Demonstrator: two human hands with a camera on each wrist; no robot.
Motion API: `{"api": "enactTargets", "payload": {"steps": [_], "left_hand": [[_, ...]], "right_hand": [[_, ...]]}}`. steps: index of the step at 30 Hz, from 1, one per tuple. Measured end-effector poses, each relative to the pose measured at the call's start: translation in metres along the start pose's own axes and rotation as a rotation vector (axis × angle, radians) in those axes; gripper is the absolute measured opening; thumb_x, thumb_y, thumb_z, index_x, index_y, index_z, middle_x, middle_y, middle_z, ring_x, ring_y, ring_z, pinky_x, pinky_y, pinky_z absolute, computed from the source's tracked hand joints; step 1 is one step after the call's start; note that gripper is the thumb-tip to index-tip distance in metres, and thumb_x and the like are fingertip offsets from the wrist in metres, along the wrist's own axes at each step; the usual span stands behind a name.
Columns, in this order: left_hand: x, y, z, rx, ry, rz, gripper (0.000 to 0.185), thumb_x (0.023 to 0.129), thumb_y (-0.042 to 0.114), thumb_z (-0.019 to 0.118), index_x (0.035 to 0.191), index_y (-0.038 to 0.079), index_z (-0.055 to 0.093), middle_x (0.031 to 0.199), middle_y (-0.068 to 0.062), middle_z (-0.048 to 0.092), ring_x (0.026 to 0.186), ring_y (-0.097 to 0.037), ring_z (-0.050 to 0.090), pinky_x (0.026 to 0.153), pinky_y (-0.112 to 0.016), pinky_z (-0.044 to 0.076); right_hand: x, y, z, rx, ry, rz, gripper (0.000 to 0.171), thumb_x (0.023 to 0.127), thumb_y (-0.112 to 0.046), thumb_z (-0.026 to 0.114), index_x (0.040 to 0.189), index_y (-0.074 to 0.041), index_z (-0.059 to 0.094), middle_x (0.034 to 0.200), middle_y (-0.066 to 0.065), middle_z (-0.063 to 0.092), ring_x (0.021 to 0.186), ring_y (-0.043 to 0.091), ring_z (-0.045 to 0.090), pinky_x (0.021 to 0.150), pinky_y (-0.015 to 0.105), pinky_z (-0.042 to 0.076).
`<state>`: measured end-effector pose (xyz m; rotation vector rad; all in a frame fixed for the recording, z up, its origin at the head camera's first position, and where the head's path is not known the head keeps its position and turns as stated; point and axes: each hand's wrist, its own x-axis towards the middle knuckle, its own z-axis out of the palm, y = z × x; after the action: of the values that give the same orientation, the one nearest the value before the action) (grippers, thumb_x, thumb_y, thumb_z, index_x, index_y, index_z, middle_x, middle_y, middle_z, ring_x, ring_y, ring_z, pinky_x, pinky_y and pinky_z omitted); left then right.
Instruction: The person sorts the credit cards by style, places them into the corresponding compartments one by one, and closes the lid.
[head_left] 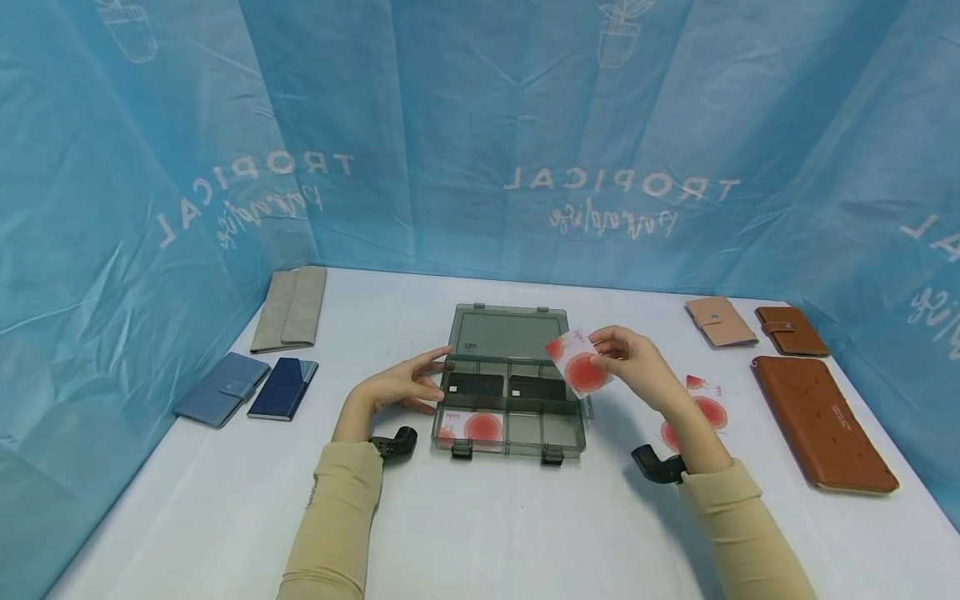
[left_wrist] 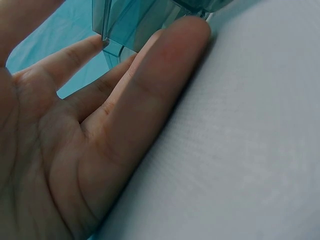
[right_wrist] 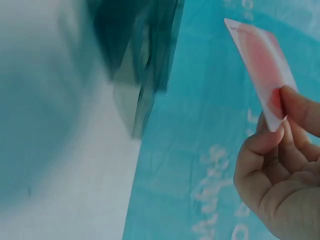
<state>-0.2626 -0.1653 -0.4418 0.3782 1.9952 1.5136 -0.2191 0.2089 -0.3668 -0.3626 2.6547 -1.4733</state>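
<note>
A pink-and-white card with a red circle (head_left: 579,364) is pinched between thumb and fingers of my right hand (head_left: 632,363), held up over the right side of a box. That box (head_left: 522,451) is see-through grey-green plastic with compartments, its lid (head_left: 512,330) laid back behind it. Two dark cards (head_left: 476,385) lie in the rear compartments, and a pink card (head_left: 472,426) lies in the front left one. My left hand (head_left: 399,385) rests at the box's left side with fingers spread, fingertips right at the wall. In the right wrist view the held card (right_wrist: 262,70) tilts upward.
More pink cards (head_left: 708,410) lie on the table under the right forearm. To the right are a pink-beige wallet (head_left: 722,322), a small brown wallet (head_left: 792,331) and a long brown wallet (head_left: 828,425). Leftward lie a grey wallet (head_left: 288,309), a blue-grey wallet (head_left: 222,389) and a navy holder (head_left: 282,389).
</note>
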Motion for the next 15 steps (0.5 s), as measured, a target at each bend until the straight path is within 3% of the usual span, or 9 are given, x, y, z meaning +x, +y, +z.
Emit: {"api": "enactTargets", "payload": {"steps": [6,15], "left_hand": [[-0.002,0.0,0.0,0.005,0.002,0.004,0.086,0.082,0.01,0.069,0.15,0.024,0.017,0.15,-0.019,0.017,0.097,-0.02,0.055,0.083,-0.041,0.053],[0.001,-0.001,0.0,0.001,0.004,-0.002,0.087,0.081,0.01,0.07,0.149,0.025,0.018,0.15,-0.019,0.017,0.096,-0.02,0.055,0.083,-0.041,0.053]], "right_hand": [[-0.005,-0.013,0.026,0.008,-0.132,-0.045,0.019,0.09,-0.011,0.06,0.108,-0.005,0.064,0.097,0.008,0.064,0.088,0.02,0.058,0.076,0.028,0.051],[-0.011,-0.013,0.061,-0.327,-0.243,-0.179,0.013,0.085,-0.002,0.063,0.093,-0.01,0.069,0.091,0.001,0.068,0.084,0.014,0.063,0.073,0.028,0.054]]}}
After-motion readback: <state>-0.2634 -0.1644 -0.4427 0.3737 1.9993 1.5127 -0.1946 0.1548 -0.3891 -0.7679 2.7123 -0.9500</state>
